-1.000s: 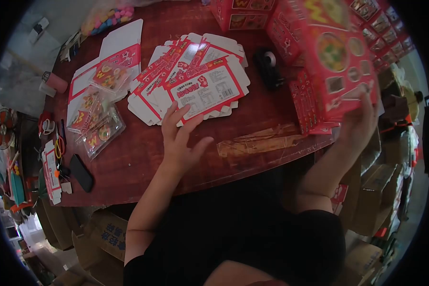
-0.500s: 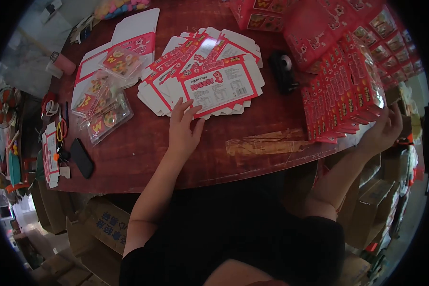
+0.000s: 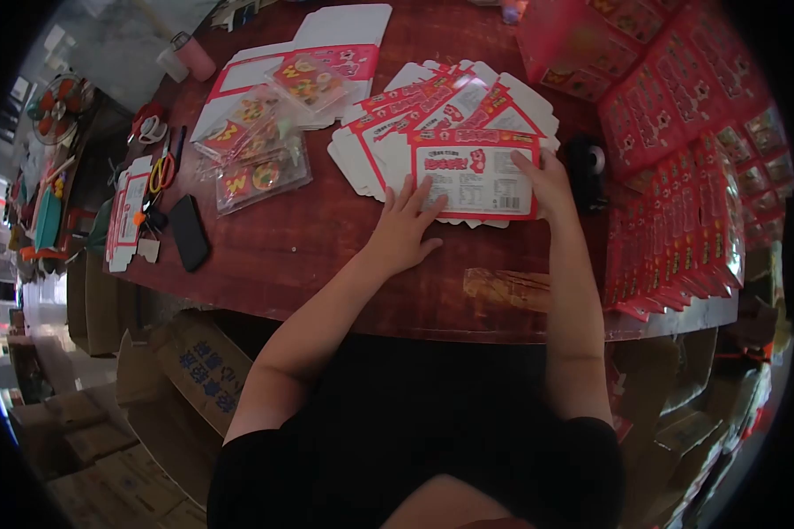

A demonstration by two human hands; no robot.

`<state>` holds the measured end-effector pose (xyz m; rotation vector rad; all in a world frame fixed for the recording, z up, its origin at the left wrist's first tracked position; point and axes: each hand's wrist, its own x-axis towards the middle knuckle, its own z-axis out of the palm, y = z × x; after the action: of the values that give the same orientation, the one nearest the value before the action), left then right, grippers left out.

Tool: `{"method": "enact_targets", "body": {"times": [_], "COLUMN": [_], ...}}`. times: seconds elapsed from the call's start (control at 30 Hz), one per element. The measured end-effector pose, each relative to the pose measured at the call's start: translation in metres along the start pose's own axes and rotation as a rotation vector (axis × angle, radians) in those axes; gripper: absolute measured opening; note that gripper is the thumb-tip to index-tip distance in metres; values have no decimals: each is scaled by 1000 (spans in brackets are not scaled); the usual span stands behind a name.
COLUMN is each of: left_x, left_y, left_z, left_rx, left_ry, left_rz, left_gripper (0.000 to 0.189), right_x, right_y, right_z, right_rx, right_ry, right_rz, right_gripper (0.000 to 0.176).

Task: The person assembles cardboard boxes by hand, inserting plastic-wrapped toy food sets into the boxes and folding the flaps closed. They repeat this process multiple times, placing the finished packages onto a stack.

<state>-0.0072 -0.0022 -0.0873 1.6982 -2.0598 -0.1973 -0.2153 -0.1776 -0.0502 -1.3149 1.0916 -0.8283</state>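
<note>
A fanned pile of flat red-and-white printed cartons [image 3: 388, 132] lies on the dark red table. The top carton [image 3: 474, 189] sits level, its printed face and barcode upward. My left hand [image 3: 404, 231] is open, fingers spread, with the fingertips resting on this carton's lower left edge. At its right end my right hand [image 3: 549, 187] grips the edge, one digit over the printed face and the others round the side; part of the grip is hidden.
Red filled cartons [image 3: 670, 234] stand in a row at right, beside a black tape dispenser [image 3: 586, 172]. At left are clear candy packs [image 3: 260, 172], a black phone [image 3: 189, 233], scissors [image 3: 161, 172] and a pink bottle [image 3: 192, 56]. Brown tape [image 3: 507, 289] lies near the front edge.
My right hand has left the standing row of cartons and taken hold of the top flat carton's right end. That carton now lies straighter. The view has shifted; my left hand stays at its lower edge.
</note>
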Motion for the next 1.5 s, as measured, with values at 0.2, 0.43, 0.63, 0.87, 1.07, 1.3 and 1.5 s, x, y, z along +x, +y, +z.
{"method": "enact_targets", "body": {"times": [0.2,0.43,0.63,0.87,1.07,1.3,1.5], "left_x": [11,-11,-55,-82,-125,-153,-154], "left_y": [41,40,12,21,-14,-49,-51], "left_z": [-98,-141,-116,-143,-151,-139,-133], "left_rx": [58,-994,-1430,-264,-459,-960,-1104], "left_ry": [561,-511,-447,129,94,144,186], "left_rz": [-18,-353,-425,-295,-779,-885,-901], "left_gripper": [55,34,43,46,46,41,39], "right_x": [-73,-131,-141,-121,-33,76,115], "right_y": [-65,-62,-60,-75,-67,-7,-20], "right_z": [18,59,90,158,229,315,317], "right_rx": [-78,-178,-325,-169,-47,-894,-953], "right_ry": [-140,-392,-449,-434,-605,-132,-382], "right_rz": [-231,-262,-529,-512,-355,-906,-749], "right_gripper": [22,19,20,14,17,62,46]}}
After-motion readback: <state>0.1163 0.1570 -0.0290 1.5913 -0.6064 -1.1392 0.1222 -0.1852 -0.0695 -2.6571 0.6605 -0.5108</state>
